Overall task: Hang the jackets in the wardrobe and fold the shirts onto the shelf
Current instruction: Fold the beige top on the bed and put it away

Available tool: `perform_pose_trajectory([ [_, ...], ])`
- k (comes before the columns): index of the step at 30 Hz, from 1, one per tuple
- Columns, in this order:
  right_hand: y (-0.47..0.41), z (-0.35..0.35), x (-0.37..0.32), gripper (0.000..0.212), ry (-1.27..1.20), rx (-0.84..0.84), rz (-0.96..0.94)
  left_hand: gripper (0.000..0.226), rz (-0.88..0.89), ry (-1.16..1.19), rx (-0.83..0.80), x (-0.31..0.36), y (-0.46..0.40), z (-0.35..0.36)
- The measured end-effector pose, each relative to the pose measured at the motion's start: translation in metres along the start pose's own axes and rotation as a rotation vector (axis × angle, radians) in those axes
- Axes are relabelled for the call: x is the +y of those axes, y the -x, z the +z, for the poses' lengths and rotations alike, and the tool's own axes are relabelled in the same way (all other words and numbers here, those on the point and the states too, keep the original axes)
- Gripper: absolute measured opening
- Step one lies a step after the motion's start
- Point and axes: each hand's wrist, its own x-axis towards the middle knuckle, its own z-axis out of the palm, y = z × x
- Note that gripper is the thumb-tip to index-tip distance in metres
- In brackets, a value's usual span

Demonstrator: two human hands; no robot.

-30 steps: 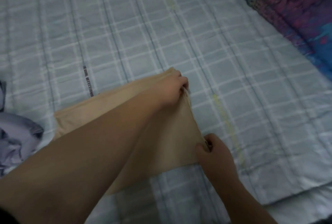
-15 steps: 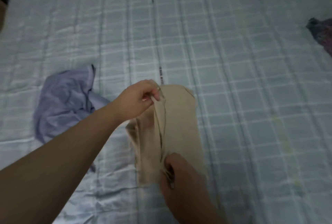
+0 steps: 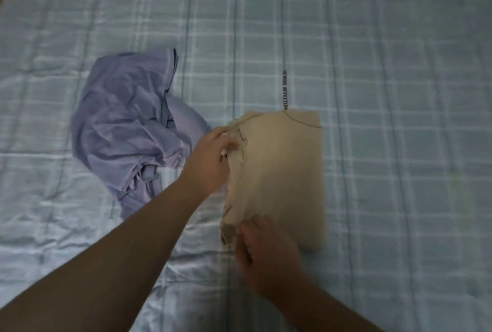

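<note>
On bed (image 3: 399,92): tan shirt (image 3: 287,172) lies flat, half folded.
Left hand (image 3: 210,161): pinches upper edge, steadying fold.
Right hand (image 3: 266,251): blurred; grip unclear, on lower edge.
Beside: lilac shirt (image 3: 125,124), crumpled, waiting.

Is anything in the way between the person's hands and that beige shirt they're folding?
Nothing visible. The left hand already pinches the beige shirt at its left edge, and the right hand rests on its near corner. The crumpled purple shirt lies off to the left on the bed.

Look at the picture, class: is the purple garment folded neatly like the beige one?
No: the purple garment lies crumpled on the checked bedcover, left of the beige shirt.
</note>
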Motion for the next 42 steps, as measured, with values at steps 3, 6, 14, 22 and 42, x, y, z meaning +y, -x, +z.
perform_pose_trajectory([
  [3, -0.007, -0.017, 0.026, 0.007, 0.002, 0.115, 0.008, 0.048, 0.006, -0.135, 0.013, 0.020, 0.028, 0.008],
  [6, -0.012, -0.019, 0.062, 0.047, 0.141, 0.196, 0.105, 0.056, 0.050, -0.365, -0.135, 0.040, 0.059, 0.032],
  [14, -0.001, 0.007, 0.120, 0.064, 0.272, 0.041, 0.064, 0.057, -0.009, -0.505, -0.211, 0.019, 0.107, 0.080],
  [22, -0.013, -0.019, 0.123, 0.062, 0.145, 0.152, 0.027, 0.060, -0.006, -0.494, -0.130, 0.035, 0.094, 0.061],
  [42, -0.124, -0.020, 0.151, 0.062, 0.276, 0.123, 0.107, 0.058, -0.067, -0.579, -0.152, 0.008, -0.010, 0.088],
])
